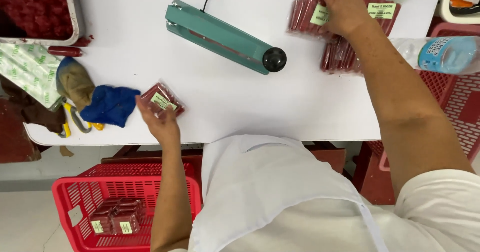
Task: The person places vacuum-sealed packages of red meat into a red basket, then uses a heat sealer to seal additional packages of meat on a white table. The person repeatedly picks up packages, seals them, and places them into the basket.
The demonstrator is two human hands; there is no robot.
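Head view showed me the white table (225, 102), with bare room between the teal heat sealer (225, 38) and its near edge. My right hand (345, 9) lay flat, fingers spread, pressing the stack of sausage packs (340, 57) at the far right. My left hand (160, 122) pinched one labelled pack (162, 99) beside the blue cloth (111, 104), close to the edge, above the red basket (75, 192); I judged that a firm pinch mattered there.

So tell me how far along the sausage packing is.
Done: several sealed packs lie in the red basket on the floor. In hand: the left hand holds one labelled pack at the table edge; the right hand rests on the stacked packs. Left: loose sausages fill the tray.
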